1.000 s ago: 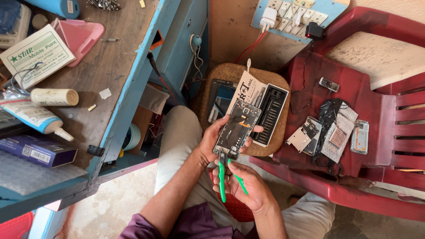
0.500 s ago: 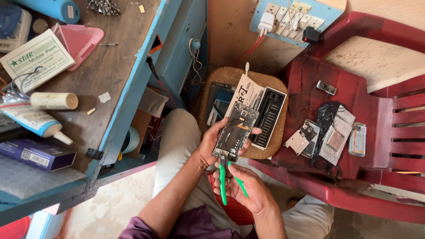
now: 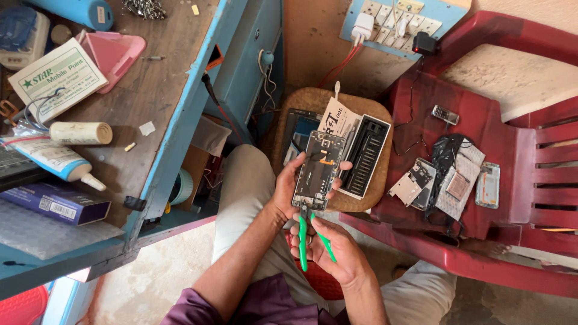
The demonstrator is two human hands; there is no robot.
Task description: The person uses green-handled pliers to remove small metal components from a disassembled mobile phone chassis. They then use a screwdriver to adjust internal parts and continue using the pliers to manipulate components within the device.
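Left hand (image 3: 288, 191) raised, fingers curled in grip; right hand (image 3: 334, 253) below, fingers pinched.

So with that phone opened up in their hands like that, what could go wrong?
The green tweezers in the right hand touch the bottom edge of the opened phone; a slip might scratch its exposed parts. The left hand holds it above the lap, so it could drop.

Green tweezers (image 3: 310, 238), red plastic chair (image 3: 481, 120)
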